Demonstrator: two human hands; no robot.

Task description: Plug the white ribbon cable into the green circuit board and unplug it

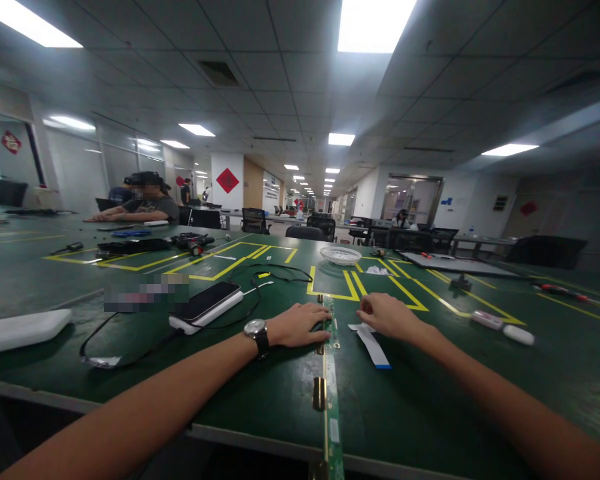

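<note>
Green table [430,400]: under both hands.
Circuit board strip [333,393]: long and narrow, runs from the near table edge up between the hands.
Phone [205,301]: on a white power bank, left of the left hand.
White basket [341,255]: beyond both hands.
Ribbon cable [375,350]: white, blue-tipped, just beneath the right hand.
Left hand [300,325]: flat, palm down, fingertips on the strip's far end.
Right hand [387,317]: fingers curled over the cable's far end; grip cannot be told.

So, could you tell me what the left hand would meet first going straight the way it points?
Most likely the long green circuit strip, right at the left hand's fingertips; just past it lies the white ribbon.
</note>
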